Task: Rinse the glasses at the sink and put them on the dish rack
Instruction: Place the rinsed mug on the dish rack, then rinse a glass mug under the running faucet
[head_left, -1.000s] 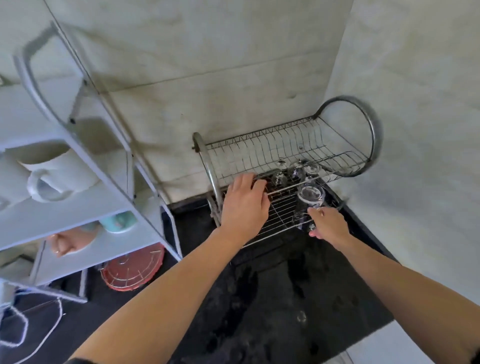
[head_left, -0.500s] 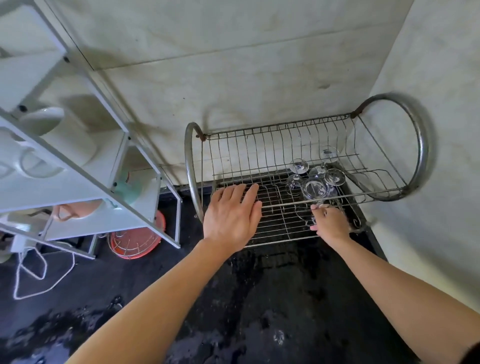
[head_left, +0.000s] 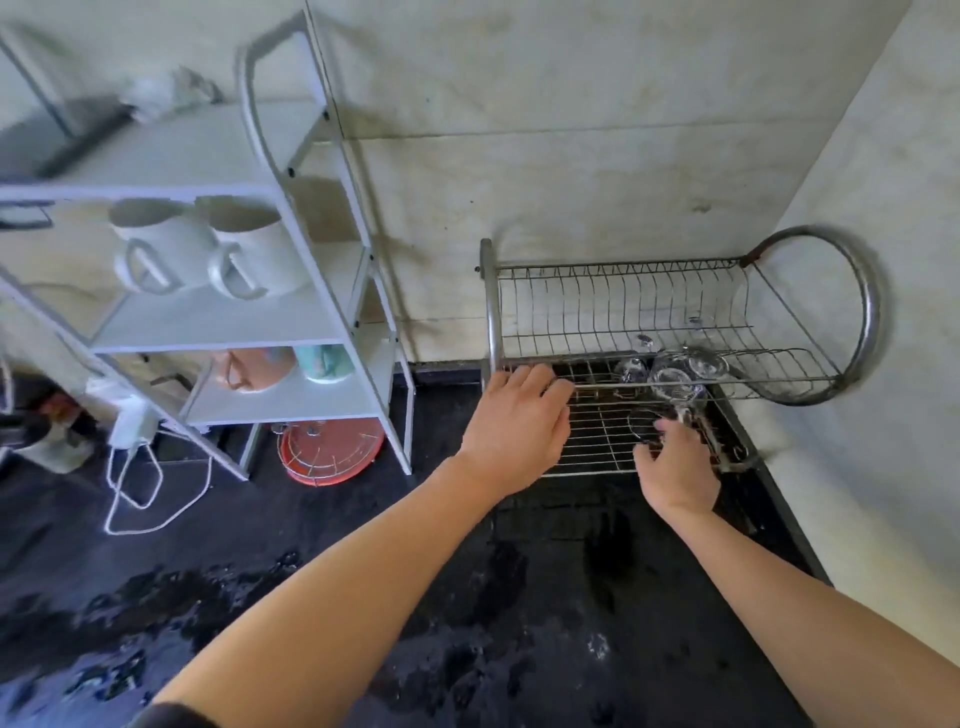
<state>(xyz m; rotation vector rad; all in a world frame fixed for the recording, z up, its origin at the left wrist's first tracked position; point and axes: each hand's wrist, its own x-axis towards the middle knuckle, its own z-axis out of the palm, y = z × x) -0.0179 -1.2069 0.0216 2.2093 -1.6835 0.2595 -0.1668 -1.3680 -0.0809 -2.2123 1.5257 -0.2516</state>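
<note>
A steel two-tier dish rack (head_left: 623, 291) stands in the corner on the black counter. Several clear glasses sit upside down on its lower tier, among them one glass (head_left: 709, 364) at the back and another glass (head_left: 631, 369) to its left. The nearest glass (head_left: 675, 382) rests tilted on the wires. My right hand (head_left: 678, 473) has its curled fingertips on that glass's lower rim. My left hand (head_left: 514, 426) lies flat on the rack's front left wires and holds nothing.
A white shelf unit (head_left: 291, 322) with white mugs (head_left: 260, 254) stands to the left, with a red round tray (head_left: 332, 449) under it. The wet black counter (head_left: 519, 597) spreads in front. A white cable (head_left: 135, 493) lies at far left. A wall closes in on the right.
My right hand has brought the nearest glass down onto the lower tier beside the other glasses. My left hand stays on the rack. The view has swung left.
</note>
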